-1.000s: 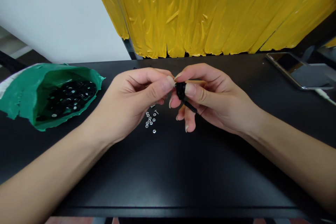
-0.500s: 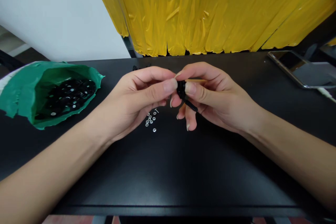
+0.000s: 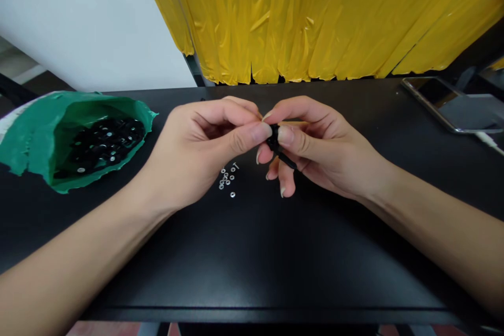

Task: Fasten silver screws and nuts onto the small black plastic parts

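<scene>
Between my two hands is a small black plastic part point(image 3: 272, 142) with a thin rod-like stem slanting down to the right. My right hand point(image 3: 318, 142) grips it between thumb and forefinger, its lower fingers curled loosely underneath. My left hand point(image 3: 208, 142) is closed in a pinch against the part's left side, the thumb tip touching it. Whatever lies between those left fingertips is hidden. On the table below sit several small silver nuts point(image 3: 227, 182) in a loose cluster, with a small screw point(image 3: 235, 166) beside them.
At the left lies an open green bag point(image 3: 29, 142) filled with small black parts point(image 3: 106, 142). A phone point(image 3: 437, 102) with a white cable point(image 3: 488, 139) rests at the right rear of the black table point(image 3: 275, 257). Yellow plastic sheeting point(image 3: 315, 21) hangs behind the table.
My left hand has rolled, its thumb sliding slightly right over the black part and its lower fingers tucking out of sight. My right hand has barely moved.
</scene>
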Demonstrator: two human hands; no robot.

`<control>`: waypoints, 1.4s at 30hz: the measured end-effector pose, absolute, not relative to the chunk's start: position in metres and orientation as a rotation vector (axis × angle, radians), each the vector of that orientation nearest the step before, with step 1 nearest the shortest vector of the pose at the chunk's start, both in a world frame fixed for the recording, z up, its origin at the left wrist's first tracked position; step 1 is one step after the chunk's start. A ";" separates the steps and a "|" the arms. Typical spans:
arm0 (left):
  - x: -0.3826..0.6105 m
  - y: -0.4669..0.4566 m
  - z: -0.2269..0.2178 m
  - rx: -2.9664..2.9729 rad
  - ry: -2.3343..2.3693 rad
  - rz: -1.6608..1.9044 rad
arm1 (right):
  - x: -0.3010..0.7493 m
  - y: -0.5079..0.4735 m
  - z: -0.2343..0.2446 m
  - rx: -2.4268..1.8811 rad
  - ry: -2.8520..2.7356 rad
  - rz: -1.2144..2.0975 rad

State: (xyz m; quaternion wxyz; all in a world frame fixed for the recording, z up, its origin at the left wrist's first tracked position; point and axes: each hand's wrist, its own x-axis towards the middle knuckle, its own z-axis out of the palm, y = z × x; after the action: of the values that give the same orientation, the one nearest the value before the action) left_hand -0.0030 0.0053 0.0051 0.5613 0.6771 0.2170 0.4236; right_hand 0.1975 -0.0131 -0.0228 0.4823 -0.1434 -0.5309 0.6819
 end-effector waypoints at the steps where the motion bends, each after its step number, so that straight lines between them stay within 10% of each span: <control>1: -0.002 0.005 0.005 1.520 0.485 0.953 | 0.197 -0.013 -0.023 -0.354 -1.289 1.663; 42: -0.007 0.012 0.002 1.963 0.518 1.271 | 0.200 -0.013 -0.020 -0.357 -1.314 1.679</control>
State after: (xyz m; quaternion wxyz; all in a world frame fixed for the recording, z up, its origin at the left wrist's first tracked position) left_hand -0.0066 0.0117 0.0019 0.3645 0.7632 0.2015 0.4940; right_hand 0.2001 -0.0125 -0.0196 0.4707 -0.1458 -0.5362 0.6853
